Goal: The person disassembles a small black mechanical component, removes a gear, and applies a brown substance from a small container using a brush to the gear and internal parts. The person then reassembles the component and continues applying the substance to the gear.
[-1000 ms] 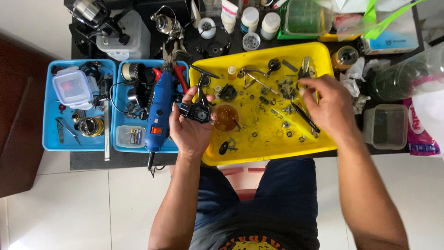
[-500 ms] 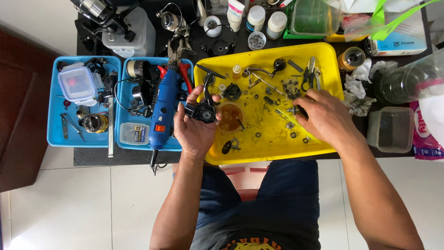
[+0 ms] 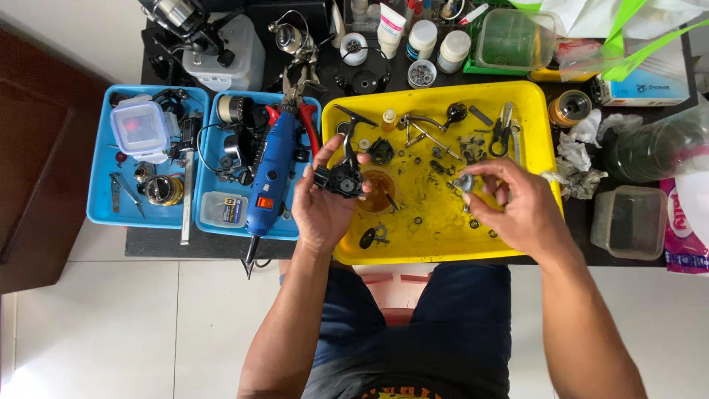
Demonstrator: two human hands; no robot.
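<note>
The black table (image 3: 155, 240) carries three trays. The biggest, a yellow tray (image 3: 532, 111), sits in front of the person and is strewn with small metal parts; two blue trays (image 3: 100, 210) to the left hold tools, with a blue rotary tool (image 3: 269, 174) lying across the nearer one.

The left hand (image 3: 321, 210) holds a black reel body (image 3: 340, 177) above the left edge of the yellow tray. Its grip is closed around the body, fingers wrapped from below and the thumb pressing on top. The body looks hard and stiff, probably light enough for one hand, but greasy from the tray's oily film, so likely slippery. Its solid housing seems the safest place to hold, rather than the thin arm that sticks up from it, which looks as if it could bend.

The right hand (image 3: 517, 207) hovers over the middle of the yellow tray, pinching a small round metal part (image 3: 465, 181) between thumb and fingertips; the grip is narrow, closed on the part. That part looks tiny, rigid and easy to drop, best held by its rim. Its exact shape is too small to tell.
</note>
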